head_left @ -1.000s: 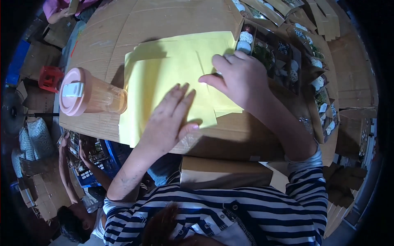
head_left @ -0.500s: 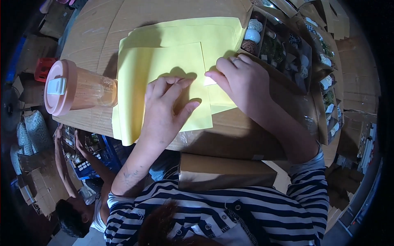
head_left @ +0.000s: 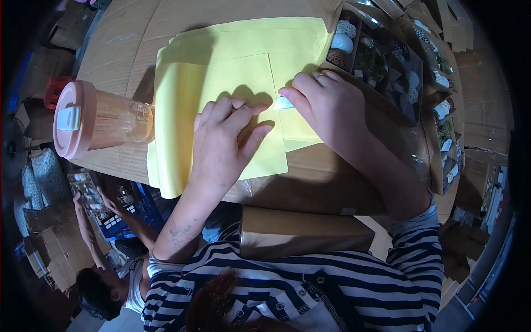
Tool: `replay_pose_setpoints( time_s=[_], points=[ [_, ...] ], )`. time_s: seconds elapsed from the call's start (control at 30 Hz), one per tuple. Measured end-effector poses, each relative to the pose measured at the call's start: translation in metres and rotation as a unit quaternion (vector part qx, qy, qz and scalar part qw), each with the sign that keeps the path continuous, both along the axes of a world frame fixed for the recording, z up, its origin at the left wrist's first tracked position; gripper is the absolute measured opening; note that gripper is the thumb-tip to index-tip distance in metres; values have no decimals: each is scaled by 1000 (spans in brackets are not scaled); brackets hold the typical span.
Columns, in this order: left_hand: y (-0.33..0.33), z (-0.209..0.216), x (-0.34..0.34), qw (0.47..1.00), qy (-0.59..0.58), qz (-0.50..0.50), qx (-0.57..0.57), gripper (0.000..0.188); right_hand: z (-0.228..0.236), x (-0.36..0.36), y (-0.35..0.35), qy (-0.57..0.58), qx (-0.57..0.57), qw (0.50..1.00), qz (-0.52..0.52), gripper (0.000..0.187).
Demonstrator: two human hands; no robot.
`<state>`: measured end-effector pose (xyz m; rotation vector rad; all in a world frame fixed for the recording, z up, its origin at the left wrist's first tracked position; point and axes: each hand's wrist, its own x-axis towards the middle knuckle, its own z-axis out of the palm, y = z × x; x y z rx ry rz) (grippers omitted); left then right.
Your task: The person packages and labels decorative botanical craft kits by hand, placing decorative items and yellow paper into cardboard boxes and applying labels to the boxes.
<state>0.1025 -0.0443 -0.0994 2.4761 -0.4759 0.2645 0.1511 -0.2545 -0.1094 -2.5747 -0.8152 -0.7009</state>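
Note:
Several yellow paper sheets (head_left: 243,33) lie overlapped on the cardboard-covered table, the left edge of the pile curling up. My left hand (head_left: 221,135) rests on the upper sheet, fingers bent and thumb held apart, with nothing in its grasp. By that sheet's right edge, the thumb and fingers of my right hand (head_left: 332,105) pinch a small white piece of paper (head_left: 284,103). It has a pale bluish patch; whether it is loose or a lifted part of a sheet I cannot tell. My curled right fingers hide its upper end.
A pink-lidded clear tumbler (head_left: 110,119) lies tilted toward the sheets on the left. On the right stand boxes of decorative balls and greenery (head_left: 381,66). A long brown carton (head_left: 304,232) sits against my front. At lower left, a co-worker (head_left: 105,288) holds a clear-fronted box (head_left: 86,188) beside a blue crate.
The white piece at my right fingertips shows more of its surface, with a bluish patch. My left hand has barely shifted. The co-worker's hands now hold a box up.

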Motion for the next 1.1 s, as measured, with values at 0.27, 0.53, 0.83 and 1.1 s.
replay_pose_setpoints(
  time_s=[0.27,0.53,0.83,1.1],
  points=[
    [-1,-1,2,1000,-6,-1,-4,29,-3,0,0,16,10,999,41,26],
    [0,-1,2,999,43,-1,-33,25,-5,1,1,16,19,1000,11,26],
    [-3,1,-2,1000,11,16,-23,28,-7,0,3,-7,23,999,36,28],
    [-1,-1,-1,998,19,13,-50,19,-10,1,4,-12,35,999,9,28]
  ],
)
